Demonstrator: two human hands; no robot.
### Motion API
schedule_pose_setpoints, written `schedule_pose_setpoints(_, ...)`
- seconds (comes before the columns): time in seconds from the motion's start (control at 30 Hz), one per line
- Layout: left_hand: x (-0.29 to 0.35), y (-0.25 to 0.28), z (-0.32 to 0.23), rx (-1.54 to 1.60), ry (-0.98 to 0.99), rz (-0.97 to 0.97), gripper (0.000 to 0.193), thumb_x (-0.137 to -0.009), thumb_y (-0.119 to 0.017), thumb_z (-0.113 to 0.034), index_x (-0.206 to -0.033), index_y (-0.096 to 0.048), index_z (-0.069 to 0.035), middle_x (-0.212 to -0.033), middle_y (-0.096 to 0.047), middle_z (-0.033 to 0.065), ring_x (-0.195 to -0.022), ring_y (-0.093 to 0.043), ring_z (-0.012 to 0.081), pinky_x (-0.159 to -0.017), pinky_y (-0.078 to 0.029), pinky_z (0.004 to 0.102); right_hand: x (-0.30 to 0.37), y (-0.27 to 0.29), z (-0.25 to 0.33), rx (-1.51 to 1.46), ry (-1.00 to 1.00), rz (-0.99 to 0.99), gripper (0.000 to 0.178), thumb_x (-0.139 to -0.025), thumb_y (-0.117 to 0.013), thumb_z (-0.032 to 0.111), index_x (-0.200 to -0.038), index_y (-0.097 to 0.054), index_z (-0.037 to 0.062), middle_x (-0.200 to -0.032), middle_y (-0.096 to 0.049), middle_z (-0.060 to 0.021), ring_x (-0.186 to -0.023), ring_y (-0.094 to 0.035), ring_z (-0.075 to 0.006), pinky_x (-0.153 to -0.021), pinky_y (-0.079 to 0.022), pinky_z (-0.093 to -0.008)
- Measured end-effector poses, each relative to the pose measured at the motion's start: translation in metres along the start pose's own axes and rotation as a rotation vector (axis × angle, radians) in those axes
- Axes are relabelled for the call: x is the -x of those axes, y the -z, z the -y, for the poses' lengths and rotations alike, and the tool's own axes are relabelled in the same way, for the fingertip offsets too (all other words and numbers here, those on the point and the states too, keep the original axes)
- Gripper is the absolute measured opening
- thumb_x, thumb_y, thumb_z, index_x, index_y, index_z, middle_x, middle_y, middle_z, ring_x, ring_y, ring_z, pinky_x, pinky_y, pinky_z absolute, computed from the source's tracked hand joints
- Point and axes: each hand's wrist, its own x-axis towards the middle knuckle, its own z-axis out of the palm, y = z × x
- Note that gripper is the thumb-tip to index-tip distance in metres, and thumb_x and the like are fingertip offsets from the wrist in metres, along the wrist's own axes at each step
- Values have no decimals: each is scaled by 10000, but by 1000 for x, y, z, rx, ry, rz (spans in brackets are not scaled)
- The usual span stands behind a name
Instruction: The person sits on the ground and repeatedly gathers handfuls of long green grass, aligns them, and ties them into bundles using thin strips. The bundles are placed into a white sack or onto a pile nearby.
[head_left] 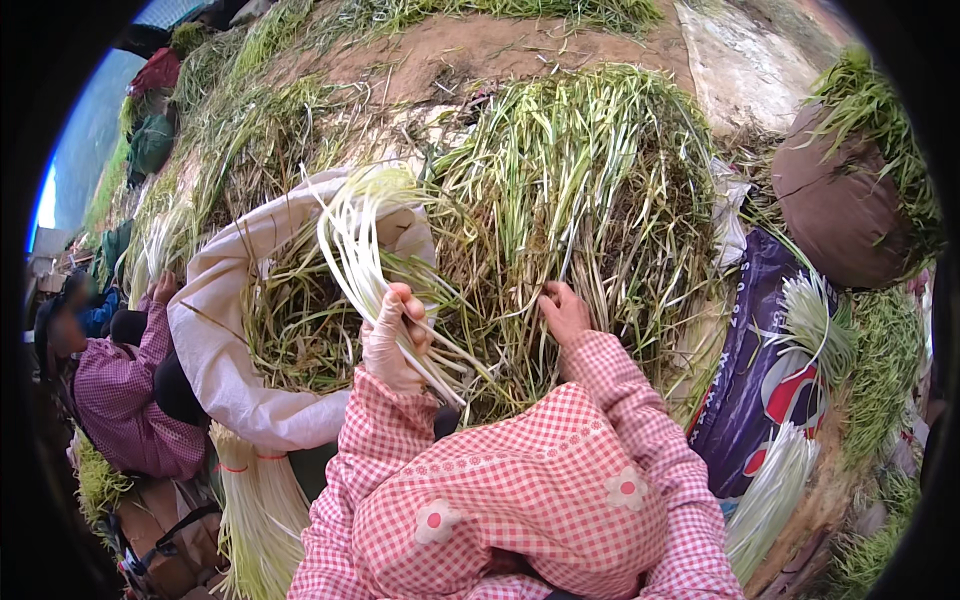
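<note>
My left hand (396,338), in a thin pale glove, is closed around a bunch of long white-stemmed greens (362,235). Its pale ends fan upward over a white sack, and thinner ends hang below the fist. My bare right hand (566,314) reaches into the near edge of a large heap of greens (590,160), green on top and brown and withered lower down. Its fingers are curled and pinched together at stalks there; how many they hold is hidden.
The open white sack (215,330) with rolled rim holds loose trimmings (300,330). Tied pale bundles (258,500) stand below it. At right are a purple printed bag (745,360), more bundles (775,490) and a brown sack (840,200). Another person (130,390) works at left.
</note>
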Motion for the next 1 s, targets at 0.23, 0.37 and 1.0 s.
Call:
schedule_pose_setpoints(0.23,4,1,1,-6,19,5,155,-840,-584,-241,-899,-555,-100,-662,-575,22,-429,-479,76,-339,-355,186,14,19,56,-335,57,-99,83,-823,-561,119,-874,-531,60,-828,-567,-73,-783,-541,-167,-689,-493,-310)
schedule_pose_setpoints(0.37,4,-3,5,5,69,22,149,-833,-595,-225,-894,-564,-93,-664,-588,22,-446,-499,73,-345,-361,180,46,70,78,-454,819,-213,87,-828,-555,113,-847,-515,38,-762,-535,-24,-669,-531,-105,-516,-490,-237)
schedule_pose_setpoints(1.0,4,-12,19,-39,269,116,160,-796,-641,-169,-869,-538,-71,-572,-539,10,-365,-431,71,-305,-310,198,68,42,15,-551,15,146,152,-774,-618,81,-920,-581,63,-784,-588,-32,-669,-543,-125,-642,-488,-273)
